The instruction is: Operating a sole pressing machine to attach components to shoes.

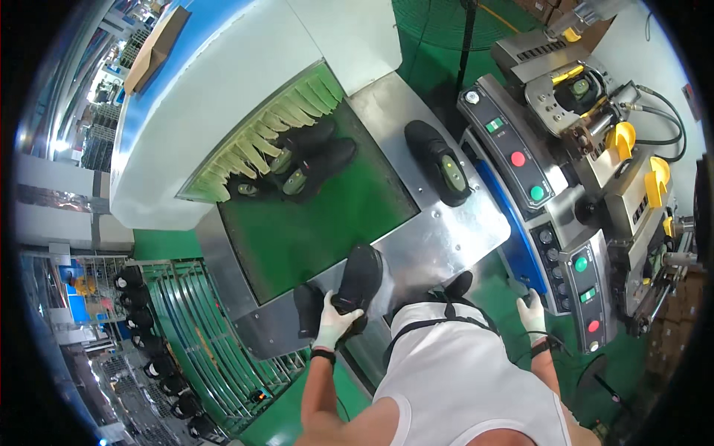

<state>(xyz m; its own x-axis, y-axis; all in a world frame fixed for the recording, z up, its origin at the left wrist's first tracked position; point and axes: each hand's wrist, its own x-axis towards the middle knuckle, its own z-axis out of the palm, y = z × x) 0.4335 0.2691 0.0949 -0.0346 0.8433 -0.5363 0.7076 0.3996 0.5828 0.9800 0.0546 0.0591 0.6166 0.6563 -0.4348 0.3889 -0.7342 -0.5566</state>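
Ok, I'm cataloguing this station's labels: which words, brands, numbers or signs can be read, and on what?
None is legible.
Upper dark-grey rectangular control panel: pale markings, too small.
Lower dark-grey rectangular control panel: likewise too small.
Black rounded shoe in the white-gloved left hand: no text visible.

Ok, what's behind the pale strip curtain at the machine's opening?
At its edge, black shoes on the green surface sit partly under the strips; their covered parts, and anything farther in, cannot be seen.
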